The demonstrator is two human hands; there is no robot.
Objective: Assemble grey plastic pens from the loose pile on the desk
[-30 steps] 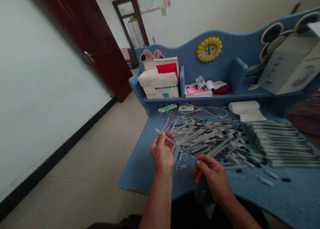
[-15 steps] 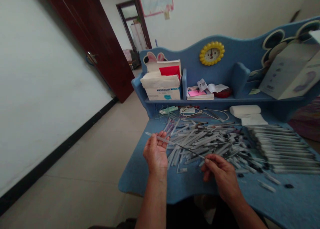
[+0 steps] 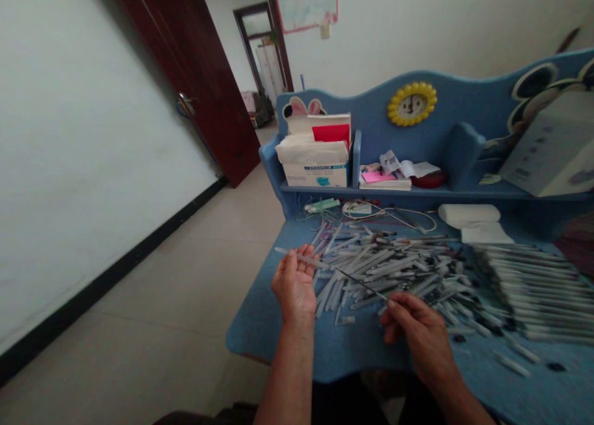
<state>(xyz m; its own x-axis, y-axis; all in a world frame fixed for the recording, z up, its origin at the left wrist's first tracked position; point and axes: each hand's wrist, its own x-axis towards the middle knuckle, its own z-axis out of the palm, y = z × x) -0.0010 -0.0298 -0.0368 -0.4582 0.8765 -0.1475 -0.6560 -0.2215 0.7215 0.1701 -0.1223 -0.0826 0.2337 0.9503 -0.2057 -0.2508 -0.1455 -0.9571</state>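
Near desk (image 3: 343,351) edge: pinches thin refill (image 3: 359,283) w/ right hand (image 3: 417,329) fingertips, rest curled. Grips clear pen barrel (image 3: 285,252) in left hand (image 3: 293,283), thumb + fingers loosely closed on it. Vs 1 s ago: holds hands wider apart, bares more refill; prob. nearly out of barrel. Beyond: pen parts pile (image 3: 394,267), tissue box (image 3: 315,165).

Home room, child's blue desk (image 3: 297,344), sunflower clock (image 3: 411,104), tiled floor (image 3: 176,326), wooden door (image 3: 208,85)
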